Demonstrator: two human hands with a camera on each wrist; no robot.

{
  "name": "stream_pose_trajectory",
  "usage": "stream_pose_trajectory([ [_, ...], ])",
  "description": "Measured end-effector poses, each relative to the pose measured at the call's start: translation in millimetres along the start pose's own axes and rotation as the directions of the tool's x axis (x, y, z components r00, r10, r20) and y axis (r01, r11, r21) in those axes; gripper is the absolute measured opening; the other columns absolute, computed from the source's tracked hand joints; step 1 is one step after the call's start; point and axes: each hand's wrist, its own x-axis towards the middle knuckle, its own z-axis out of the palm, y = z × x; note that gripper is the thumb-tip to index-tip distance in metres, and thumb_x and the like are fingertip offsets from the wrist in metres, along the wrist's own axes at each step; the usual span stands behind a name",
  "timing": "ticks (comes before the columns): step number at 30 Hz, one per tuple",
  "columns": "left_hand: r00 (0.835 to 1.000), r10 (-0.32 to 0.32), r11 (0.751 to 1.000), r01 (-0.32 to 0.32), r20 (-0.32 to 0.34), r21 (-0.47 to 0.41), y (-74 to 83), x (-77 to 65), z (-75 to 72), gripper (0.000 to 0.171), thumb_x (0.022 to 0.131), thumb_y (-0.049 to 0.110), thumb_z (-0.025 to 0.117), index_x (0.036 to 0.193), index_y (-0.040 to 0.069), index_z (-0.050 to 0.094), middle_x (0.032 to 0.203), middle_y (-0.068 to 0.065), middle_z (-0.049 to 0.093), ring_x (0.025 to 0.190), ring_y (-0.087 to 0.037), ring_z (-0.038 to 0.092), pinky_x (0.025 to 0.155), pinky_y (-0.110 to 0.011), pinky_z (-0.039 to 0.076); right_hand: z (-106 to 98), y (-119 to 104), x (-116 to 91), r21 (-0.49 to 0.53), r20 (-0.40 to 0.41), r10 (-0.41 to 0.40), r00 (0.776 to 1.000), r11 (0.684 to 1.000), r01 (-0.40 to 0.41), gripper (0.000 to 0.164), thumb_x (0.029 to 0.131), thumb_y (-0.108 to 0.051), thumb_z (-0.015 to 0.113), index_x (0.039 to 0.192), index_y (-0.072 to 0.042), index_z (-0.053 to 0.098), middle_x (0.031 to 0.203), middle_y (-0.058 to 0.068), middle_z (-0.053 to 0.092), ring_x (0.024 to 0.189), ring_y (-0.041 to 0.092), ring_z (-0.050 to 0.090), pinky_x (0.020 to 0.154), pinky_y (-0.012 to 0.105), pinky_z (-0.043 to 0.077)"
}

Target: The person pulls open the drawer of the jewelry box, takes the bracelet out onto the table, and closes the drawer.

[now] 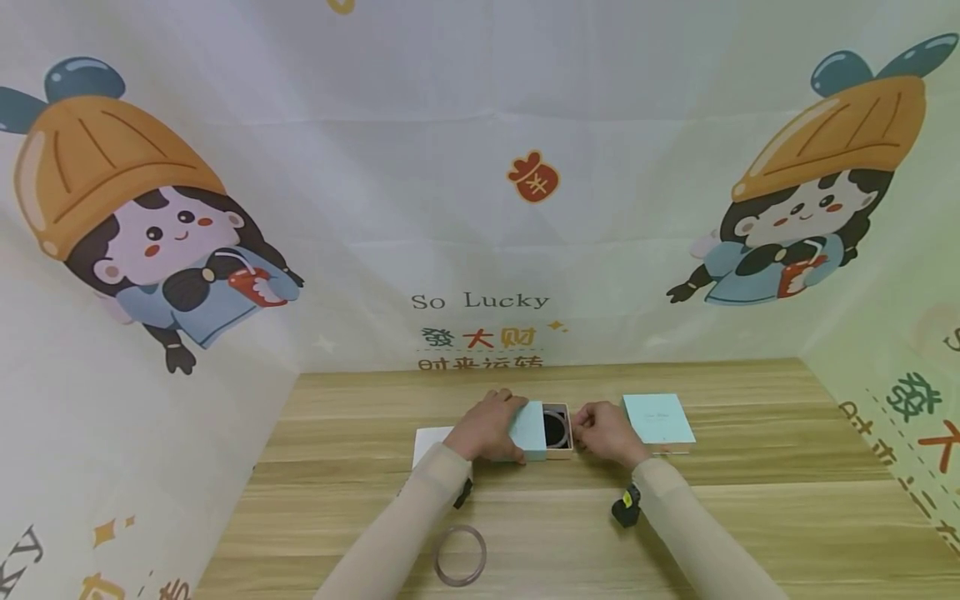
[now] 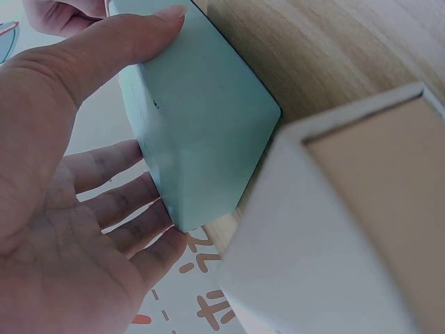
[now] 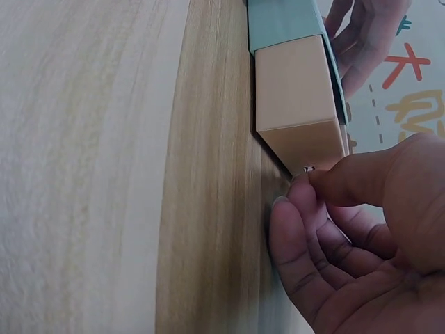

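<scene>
My left hand (image 1: pixel 491 423) grips the mint-green sleeve (image 1: pixel 532 429) of a drawer box, thumb on one side and fingers along the other. The box's tan drawer (image 1: pixel 558 455) stands partly out to the right. Inside it, a ring-shaped bangle (image 1: pixel 566 431) lies around a black pad (image 1: pixel 553 432). At the drawer's end face, my right hand (image 1: pixel 609 432) pinches a small pull tab (image 3: pixel 308 169) between thumb and forefinger; the fingertips cover most of the tab. A loose pale-purple bangle (image 1: pixel 438 557) lies on the table nearer me, beside my left forearm.
Just right of my right hand is a second mint-green box (image 1: pixel 660 417), closed. A white box (image 1: pixel 429 442) sits left of the gripped one, partly behind my left wrist; its tan inset shows in the left wrist view. A printed cloth (image 1: pixel 480 275) rises behind the wooden table (image 1: pixel 540 533).
</scene>
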Motion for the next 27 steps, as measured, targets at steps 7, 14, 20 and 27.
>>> stream_pose_trajectory([
  [7, 1.000, -0.002, 1.000, 0.002, 0.005, 0.012, -0.2, -0.1, -0.3, 0.094, 0.070, 0.036, 0.094, 0.149, 0.011, 0.051, 0.140, -0.009, 0.058, 0.125, -0.025, 0.052, 0.108, -0.040, 0.049, -3, -2, -3, -0.044, 0.002, -0.006, 1.000, 0.999, 0.006, 0.005, 0.092, -0.003, 0.066, 0.088, 0.000, 0.068, 0.079, 0.007, 0.066, 0.069, 0.014, 0.058, 0.061, 0.025, 0.048],
  [14, 1.000, 0.003, 1.000, -0.003, -0.002, 0.004, 0.5, -1.4, -0.3, 0.094, 0.069, 0.036, 0.095, 0.148, 0.011, 0.052, 0.138, -0.009, 0.058, 0.122, -0.025, 0.052, 0.105, -0.040, 0.051, -6, -3, -4, -0.093, -0.001, -0.021, 1.000, 0.995, 0.021, 0.004, 0.089, 0.000, 0.064, 0.088, 0.000, 0.067, 0.080, 0.007, 0.067, 0.071, 0.015, 0.058, 0.063, 0.025, 0.049],
  [20, 1.000, -0.003, 1.000, 0.003, 0.006, 0.001, 0.6, -0.5, 0.0, 0.094, 0.070, 0.036, 0.095, 0.149, 0.011, 0.051, 0.140, -0.009, 0.057, 0.125, -0.025, 0.052, 0.107, -0.040, 0.050, -9, -7, -8, -0.114, 0.010, 0.002, 1.000, 0.994, -0.001, 0.006, 0.089, 0.001, 0.061, 0.092, 0.002, 0.067, 0.083, 0.008, 0.066, 0.072, 0.016, 0.057, 0.062, 0.026, 0.048],
  [27, 1.000, -0.001, 1.000, 0.001, 0.008, 0.005, 0.3, 0.5, 0.7, 0.094, 0.070, 0.036, 0.095, 0.150, 0.011, 0.051, 0.139, -0.009, 0.057, 0.124, -0.025, 0.052, 0.106, -0.040, 0.050, -11, -9, -7, -0.170, -0.013, -0.007, 1.000, 0.985, 0.004, 0.008, 0.086, 0.003, 0.059, 0.090, 0.001, 0.066, 0.085, 0.010, 0.067, 0.070, 0.017, 0.056, 0.060, 0.027, 0.047],
])
